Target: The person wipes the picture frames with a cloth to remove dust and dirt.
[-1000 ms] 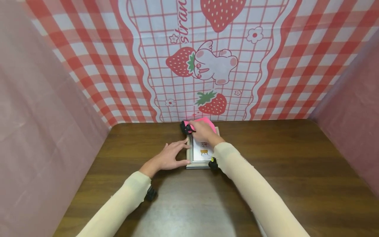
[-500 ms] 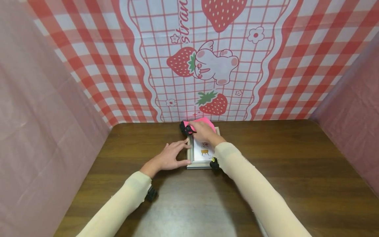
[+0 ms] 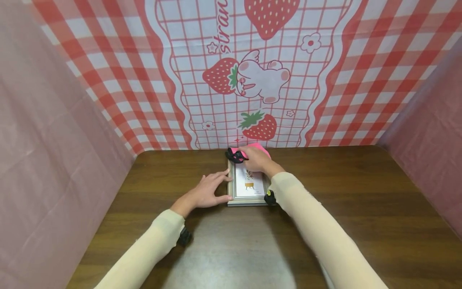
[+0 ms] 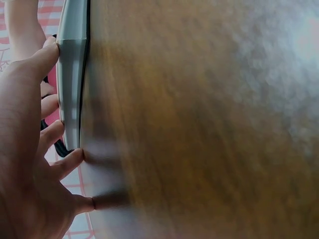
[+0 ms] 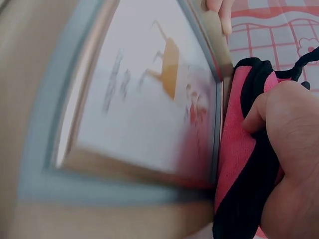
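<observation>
A picture frame (image 3: 249, 203) with a pale silvery moulding lies flat on the wooden table, holding a print of a plant in an orange pot. My right hand (image 3: 255, 159) grips a pink cloth (image 5: 233, 144) with black edging and presses it over the frame's far end. In the right wrist view the cloth sits against the picture's face, bunched under the curled fingers. My left hand (image 3: 207, 191) is spread along the frame's left side. Its thumb and some fingertips touch the moulding (image 4: 73, 69) in the left wrist view, while the outer fingers reach down toward the table.
Right behind the frame, a red-and-white strawberry cloth (image 3: 260, 92) hangs at the table's (image 3: 343, 192) back edge. Pink curtains (image 3: 54, 140) close off the left and right sides. A black wrist device (image 3: 270, 198) on the right arm hangs over the frame's near right corner.
My right hand and the pink cloth have slid to the right across the far end of the frame, uncovering more of the print. The left hand has stayed in place.
</observation>
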Motion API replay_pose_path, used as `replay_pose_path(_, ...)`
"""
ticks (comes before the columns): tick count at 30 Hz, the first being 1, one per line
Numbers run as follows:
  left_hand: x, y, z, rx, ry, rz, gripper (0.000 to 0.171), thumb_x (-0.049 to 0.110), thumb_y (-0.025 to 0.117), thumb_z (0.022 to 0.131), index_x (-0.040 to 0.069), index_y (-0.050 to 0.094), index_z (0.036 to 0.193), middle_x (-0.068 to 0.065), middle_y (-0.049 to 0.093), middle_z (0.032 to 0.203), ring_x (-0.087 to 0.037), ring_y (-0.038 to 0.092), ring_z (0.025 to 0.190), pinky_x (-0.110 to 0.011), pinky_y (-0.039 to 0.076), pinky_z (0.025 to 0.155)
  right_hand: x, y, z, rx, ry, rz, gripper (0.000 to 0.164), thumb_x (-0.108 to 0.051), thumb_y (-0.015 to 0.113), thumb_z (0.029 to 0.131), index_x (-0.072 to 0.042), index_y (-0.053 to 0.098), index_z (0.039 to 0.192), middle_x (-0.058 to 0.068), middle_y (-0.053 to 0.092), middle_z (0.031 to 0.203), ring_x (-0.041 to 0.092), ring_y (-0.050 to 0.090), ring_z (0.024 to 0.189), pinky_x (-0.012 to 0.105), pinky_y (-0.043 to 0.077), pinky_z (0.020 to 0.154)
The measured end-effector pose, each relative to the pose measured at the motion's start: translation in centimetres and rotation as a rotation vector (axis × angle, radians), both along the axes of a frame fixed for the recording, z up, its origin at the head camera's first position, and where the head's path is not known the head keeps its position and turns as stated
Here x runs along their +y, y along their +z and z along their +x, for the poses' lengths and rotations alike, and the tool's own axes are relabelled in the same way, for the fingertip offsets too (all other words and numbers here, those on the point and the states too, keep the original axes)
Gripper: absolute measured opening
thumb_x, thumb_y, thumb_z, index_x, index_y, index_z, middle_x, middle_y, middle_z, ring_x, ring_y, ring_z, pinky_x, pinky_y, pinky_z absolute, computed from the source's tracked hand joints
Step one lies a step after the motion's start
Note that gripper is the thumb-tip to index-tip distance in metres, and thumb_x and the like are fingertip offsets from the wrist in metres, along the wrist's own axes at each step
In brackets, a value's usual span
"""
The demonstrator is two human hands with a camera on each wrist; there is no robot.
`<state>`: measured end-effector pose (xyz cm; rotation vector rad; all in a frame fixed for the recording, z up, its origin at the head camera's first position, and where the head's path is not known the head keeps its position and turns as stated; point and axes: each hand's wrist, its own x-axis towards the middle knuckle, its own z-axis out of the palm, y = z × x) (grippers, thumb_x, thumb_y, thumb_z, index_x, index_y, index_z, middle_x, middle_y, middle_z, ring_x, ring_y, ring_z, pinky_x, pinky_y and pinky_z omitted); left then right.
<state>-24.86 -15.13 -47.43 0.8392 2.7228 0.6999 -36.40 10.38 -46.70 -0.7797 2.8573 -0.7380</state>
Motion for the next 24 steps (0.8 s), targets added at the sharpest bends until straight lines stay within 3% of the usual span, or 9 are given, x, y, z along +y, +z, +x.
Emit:
replay_pose_path(4, -0.2, -0.6, -0.4, -0.003, -0.004, 0.039, 0.076, 0.063, 0.072, 0.103, 0.02, 0.058, 0.164, -0.008, 0.033, 0.188, -0.048, 0.034, 0.171, -0.088, 0.014, 0.132, 1.2, 0.8, 0.7, -0.027, -0.013, -0.003, 0.067, 0.0, 0.064, 0.096, -0.002, 0.056, 0.162, 0.027, 0.062, 0.163, 0.05, 0.057, 0.155, 0.066, 0.042, 0.133)
replay_pose_path(5, -0.4, -1.1, -0.6, 0.003, -0.006, 0.05, 0.078, 0.068, 0.071, 0.102, 0.022, 0.059, 0.164, -0.007, 0.033, 0.188, -0.048, 0.034, 0.17, -0.089, 0.014, 0.132, 1.7, 0.4, 0.4, -0.003, -0.007, -0.002, 0.066, -0.001, 0.064, 0.095, -0.001, 0.058, 0.161, 0.028, 0.064, 0.161, 0.049, 0.06, 0.152, 0.065, 0.045, 0.13)
replay_pose_path(9, -0.9, -2.9, -1.7, 0.025, -0.005, 0.073, 0.086, 0.082, 0.067, 0.097, 0.027, 0.059, 0.163, -0.002, 0.034, 0.188, -0.046, 0.035, 0.171, -0.089, 0.014, 0.132, 2.9, 1.2, 1.2, -0.006, -0.028, -0.031, 0.062, 0.0, 0.062, 0.097, 0.002, 0.059, 0.158, 0.029, 0.067, 0.156, 0.049, 0.063, 0.148, 0.065, 0.047, 0.129)
replay_pose_path(13, -1.2, -3.6, -2.0, 0.052, -0.01, 0.064, 0.085, 0.082, 0.066, 0.098, 0.028, 0.059, 0.164, -0.001, 0.033, 0.188, -0.047, 0.036, 0.17, -0.089, 0.015, 0.131, 3.5, 1.7, 1.6, -0.042, -0.053, -0.053, 0.057, 0.001, 0.06, 0.101, 0.003, 0.059, 0.158, 0.029, 0.068, 0.155, 0.047, 0.064, 0.148, 0.063, 0.047, 0.13)
replay_pose_path(18, -1.2, -3.0, -1.8, 0.056, -0.021, 0.071, 0.085, 0.081, 0.065, 0.099, 0.027, 0.059, 0.164, -0.005, 0.035, 0.187, -0.049, 0.037, 0.169, -0.091, 0.016, 0.13, 3.9, 1.4, 0.9, -0.064, -0.057, -0.073, 0.06, 0.001, 0.06, 0.1, 0.005, 0.057, 0.159, 0.031, 0.068, 0.154, 0.048, 0.065, 0.145, 0.062, 0.049, 0.129)
replay_pose_path(24, -0.8, -1.3, -0.7, 0.026, -0.031, 0.078, 0.084, 0.077, 0.067, 0.1, 0.022, 0.059, 0.163, -0.01, 0.035, 0.187, -0.052, 0.035, 0.169, -0.09, 0.016, 0.13, 5.8, -1.9, -2.8, -0.004, -0.036, -0.1, 0.051, -0.005, 0.066, 0.098, -0.009, 0.069, 0.149, 0.02, 0.078, 0.14, 0.035, 0.074, 0.124, 0.059, 0.058, 0.114)
